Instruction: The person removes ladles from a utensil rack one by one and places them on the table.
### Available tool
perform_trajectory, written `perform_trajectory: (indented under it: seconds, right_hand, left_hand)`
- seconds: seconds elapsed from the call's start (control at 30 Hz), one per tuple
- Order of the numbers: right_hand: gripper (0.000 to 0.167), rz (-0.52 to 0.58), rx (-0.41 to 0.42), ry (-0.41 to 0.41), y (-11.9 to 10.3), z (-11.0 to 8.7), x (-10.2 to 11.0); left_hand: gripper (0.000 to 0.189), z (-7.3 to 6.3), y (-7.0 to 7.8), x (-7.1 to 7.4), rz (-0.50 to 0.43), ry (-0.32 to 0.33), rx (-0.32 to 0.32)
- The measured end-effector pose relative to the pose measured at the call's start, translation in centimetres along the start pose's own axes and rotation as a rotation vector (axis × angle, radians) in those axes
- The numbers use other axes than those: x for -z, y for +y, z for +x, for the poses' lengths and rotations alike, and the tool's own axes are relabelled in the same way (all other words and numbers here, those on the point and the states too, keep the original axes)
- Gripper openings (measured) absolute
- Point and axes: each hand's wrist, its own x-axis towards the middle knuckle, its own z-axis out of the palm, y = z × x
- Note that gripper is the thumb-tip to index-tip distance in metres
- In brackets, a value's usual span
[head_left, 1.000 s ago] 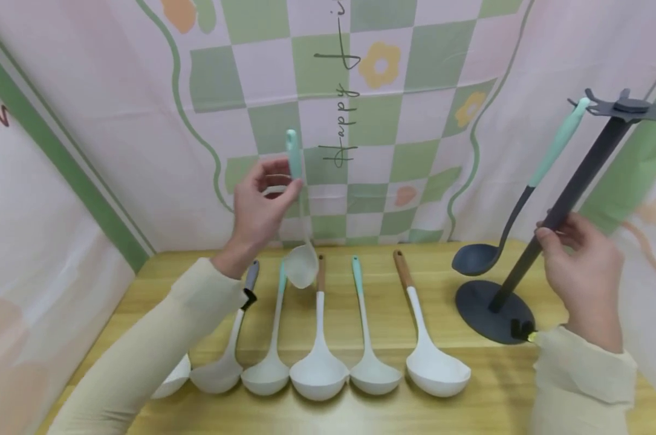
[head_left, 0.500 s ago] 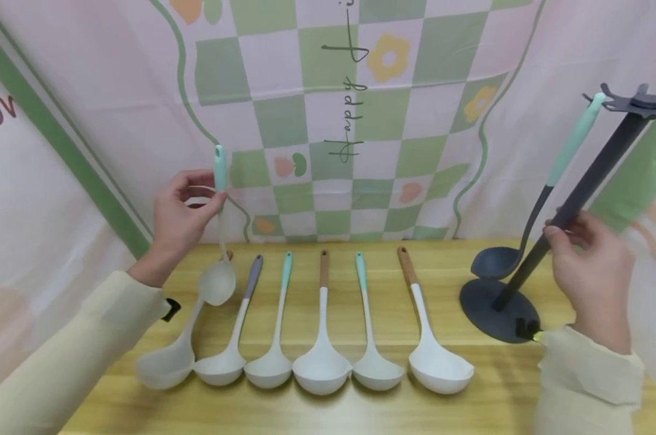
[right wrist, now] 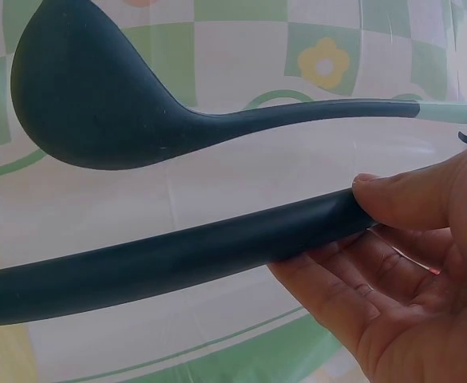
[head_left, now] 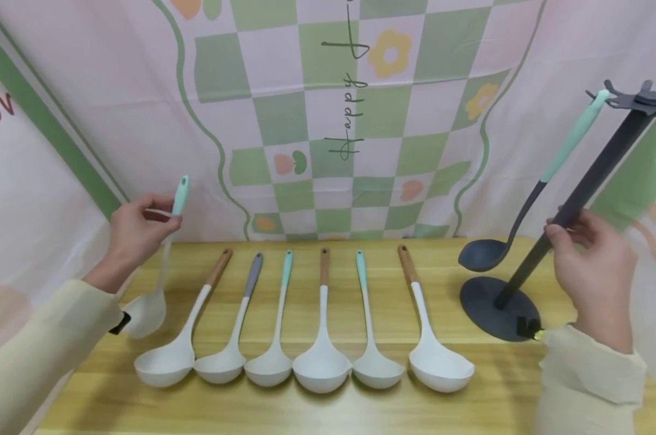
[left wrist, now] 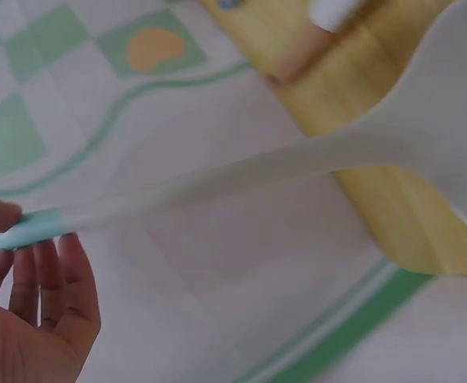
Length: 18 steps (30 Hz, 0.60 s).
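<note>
At the left of the head view, my left hand pinches the mint handle of a pale white ladle between thumb and fingers. This ladle points bowl-down over the table's left end; whether its bowl touches the wood I cannot tell. The left wrist view shows the fingertips on the handle's lower part. On the right, my right hand grips the post of a black utensil stand, which leans to the right. From the stand's top hooks hangs a dark ladle with a mint handle.
Several white ladles lie in a row on the wooden table, bowls toward me: a brown-handled one leftmost, a grey-handled one beside it, another brown-handled one rightmost. A patterned curtain stands behind the table.
My left hand has carried the held ladle from mid-table leftward, past the row, and lowered it at the left end. The right hand still holds the post; the hanging ladle sways slightly.
</note>
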Motion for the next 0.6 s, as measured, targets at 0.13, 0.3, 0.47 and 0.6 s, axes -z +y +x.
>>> perform_trajectory:
  seconds: [0.13, 0.3, 0.47, 0.6]
  right_hand:
    - [0.036, -0.013, 0.001, 0.005, 0.0, 0.0, 0.0]
    - [0.034, -0.009, 0.004, 0.019, 0.0, 0.0, 0.0]
    - [0.037, -0.002, 0.013, 0.025, -0.1, 0.0, 0.1]
    - [0.036, -0.003, 0.016, 0.014, -0.2, 0.0, 0.1]
  left_hand:
    - [0.039, 0.0, -2.3, 0.6, 0.083, -0.055, 0.024]
    - [0.037, 0.0, -4.6, 1.0, 0.133, -0.098, 0.038]
    - [0.035, 0.0, -6.6, 1.0, 0.135, -0.136, 0.052]
    - [0.034, -0.1, -8.2, 0.8, 0.107, -0.169, 0.068]
